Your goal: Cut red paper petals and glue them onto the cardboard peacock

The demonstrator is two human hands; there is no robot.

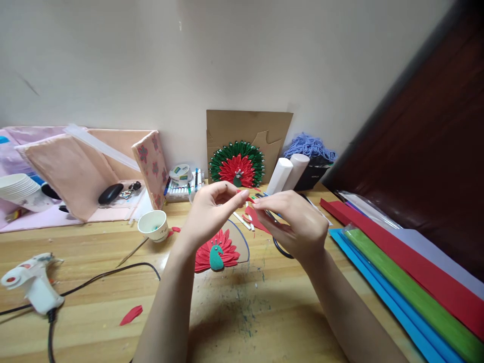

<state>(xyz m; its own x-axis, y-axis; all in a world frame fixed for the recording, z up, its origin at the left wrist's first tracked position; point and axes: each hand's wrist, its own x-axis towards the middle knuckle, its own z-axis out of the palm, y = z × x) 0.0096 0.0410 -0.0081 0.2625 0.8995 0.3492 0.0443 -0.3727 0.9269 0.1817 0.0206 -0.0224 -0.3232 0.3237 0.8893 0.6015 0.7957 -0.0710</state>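
My left hand (215,209) and my right hand (293,219) are raised over the table, their fingertips almost meeting. Pinched between them is a small red paper piece (250,199), mostly covered by my fingers. Below and behind my left wrist lies a cardboard piece (244,247) with a blue edge line. On it is a peacock figure (217,257) with a green body and red paper feathers, partly hidden by my left arm. Red paper scraps (259,220) and white sticks (242,221) lie behind my hands. A dark looped object (280,248) shows partly beneath my right hand.
At left are a white glue gun (36,282) with its cord, a paper cup (153,226) and a loose red petal (131,315). A finished green-and-red peacock (237,166) leans on cardboard at the wall. Coloured paper sheets (401,272) line the right side, near white rolls (280,175).
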